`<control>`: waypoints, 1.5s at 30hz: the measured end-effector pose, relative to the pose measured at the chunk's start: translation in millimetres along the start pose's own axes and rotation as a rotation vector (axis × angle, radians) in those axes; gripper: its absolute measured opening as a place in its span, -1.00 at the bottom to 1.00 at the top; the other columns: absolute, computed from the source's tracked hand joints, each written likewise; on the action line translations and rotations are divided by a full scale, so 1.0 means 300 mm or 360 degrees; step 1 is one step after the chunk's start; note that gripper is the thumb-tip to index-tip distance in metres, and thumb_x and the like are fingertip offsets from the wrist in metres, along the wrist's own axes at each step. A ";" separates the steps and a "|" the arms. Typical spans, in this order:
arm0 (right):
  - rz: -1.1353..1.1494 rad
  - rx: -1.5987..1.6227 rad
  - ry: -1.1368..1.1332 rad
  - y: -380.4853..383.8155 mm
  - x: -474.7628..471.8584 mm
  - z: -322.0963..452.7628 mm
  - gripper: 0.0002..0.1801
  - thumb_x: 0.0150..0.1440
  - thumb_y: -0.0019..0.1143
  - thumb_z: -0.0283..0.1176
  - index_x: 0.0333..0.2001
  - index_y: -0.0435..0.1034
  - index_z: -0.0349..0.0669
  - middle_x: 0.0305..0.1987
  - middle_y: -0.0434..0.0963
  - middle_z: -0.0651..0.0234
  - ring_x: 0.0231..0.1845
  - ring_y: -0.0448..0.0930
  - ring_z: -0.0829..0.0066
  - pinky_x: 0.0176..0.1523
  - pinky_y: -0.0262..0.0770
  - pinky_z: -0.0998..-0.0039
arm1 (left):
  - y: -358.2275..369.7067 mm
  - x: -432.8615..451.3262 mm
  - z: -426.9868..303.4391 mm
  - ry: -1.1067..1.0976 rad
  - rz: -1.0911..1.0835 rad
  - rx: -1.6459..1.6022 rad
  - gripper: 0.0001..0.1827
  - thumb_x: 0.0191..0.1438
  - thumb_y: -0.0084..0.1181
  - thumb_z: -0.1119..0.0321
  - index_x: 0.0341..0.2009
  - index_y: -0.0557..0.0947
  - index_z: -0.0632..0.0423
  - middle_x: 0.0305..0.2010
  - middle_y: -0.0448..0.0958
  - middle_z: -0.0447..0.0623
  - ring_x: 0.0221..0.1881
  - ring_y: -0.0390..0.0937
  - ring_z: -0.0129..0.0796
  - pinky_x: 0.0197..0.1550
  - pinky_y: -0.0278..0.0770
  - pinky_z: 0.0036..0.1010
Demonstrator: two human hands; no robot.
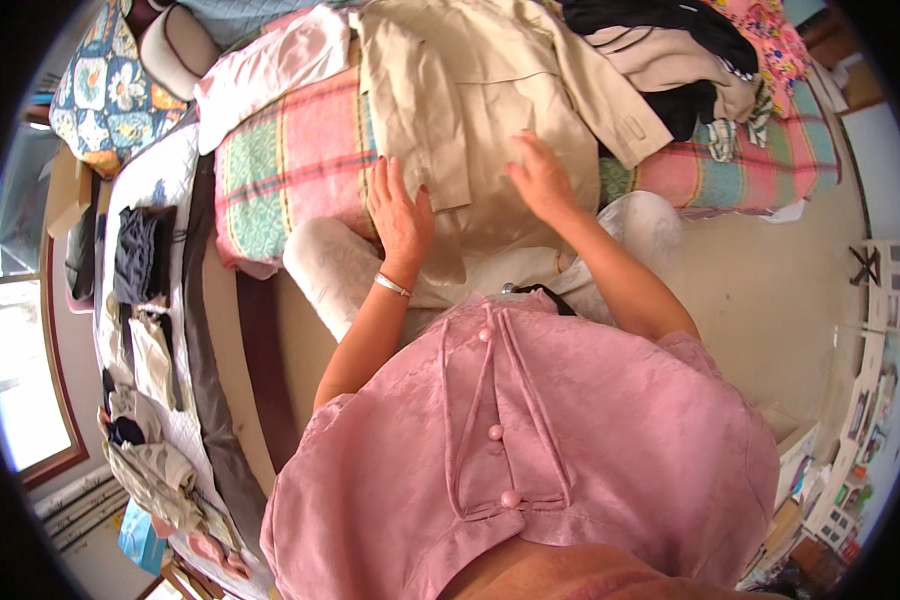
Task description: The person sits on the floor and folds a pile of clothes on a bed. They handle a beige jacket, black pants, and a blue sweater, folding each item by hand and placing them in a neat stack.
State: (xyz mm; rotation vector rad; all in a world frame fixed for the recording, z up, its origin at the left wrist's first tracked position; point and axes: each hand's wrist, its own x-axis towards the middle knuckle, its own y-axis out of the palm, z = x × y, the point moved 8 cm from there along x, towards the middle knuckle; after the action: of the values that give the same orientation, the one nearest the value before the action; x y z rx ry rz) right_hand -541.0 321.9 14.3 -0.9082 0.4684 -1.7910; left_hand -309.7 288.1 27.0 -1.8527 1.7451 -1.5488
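Spread before me is a beige long-sleeved coat (510, 97), its lower part hanging over the near edge of the plaid-covered bed toward my lap. My left hand (403, 225) rests flat on the coat's left side, by a sleeve that lies folded down along the body. Over the coat's right half is my right hand (541, 178), fingers spread; whether it touches the fabric I cannot tell. Neither hand grips anything. The other sleeve (615, 112) stretches out to the right.
A pink satin garment (277, 67) lies left of the coat on the plaid cover (259, 176). Black and beige clothes (667, 64) are heaped at right. Along the left, a white quilted surface (199, 442) holds dark folded clothing (144, 251) and several other garments. A patterned pillow (112, 97) stands at upper left.
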 end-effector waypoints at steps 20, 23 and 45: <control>-0.0609 -0.0058 0.0877 -0.682 0.110 -0.697 -0.55 -0.03 0.15 -0.18 -0.17 0.43 -0.33 -0.22 0.56 0.07 -0.15 0.55 0.15 -0.09 0.43 0.28 | 0.365 0.000 -0.607 0.0924 0.0803 -0.0403 -0.60 -0.07 0.09 0.46 -0.05 0.46 0.16 0.03 0.38 0.14 0.01 0.37 0.01 0.04 0.39 -0.25; -0.0732 0.0533 0.0430 -0.809 0.262 -0.525 -0.65 0.12 0.06 -0.34 -0.08 0.38 -0.35 -0.18 0.55 0.23 -0.12 0.54 0.47 -0.10 0.44 0.51 | 0.487 0.002 -0.722 0.0986 0.0928 -0.0482 -0.61 -0.05 0.07 0.45 -0.05 0.45 0.13 -0.03 0.41 0.12 -0.10 0.45 -0.02 -0.08 0.47 -0.26; -0.0703 0.0807 -0.0383 -0.603 0.581 0.164 -0.79 0.01 0.02 -0.48 -0.27 0.36 -0.39 -0.38 0.49 -0.03 -0.35 0.54 0.15 -0.26 0.42 0.29 | 0.302 0.764 -0.621 -0.0488 0.1108 -0.2240 -0.53 0.19 -0.06 0.01 -0.01 0.44 0.14 -0.12 0.51 -0.06 -0.12 0.48 -0.42 -0.09 0.48 -0.50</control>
State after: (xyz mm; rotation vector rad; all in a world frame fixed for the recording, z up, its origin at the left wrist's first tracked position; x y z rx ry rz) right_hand -647.8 239.2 231.6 -0.8861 -0.3596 -2.0221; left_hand -555.0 169.3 172.4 -1.2428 3.0610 0.3942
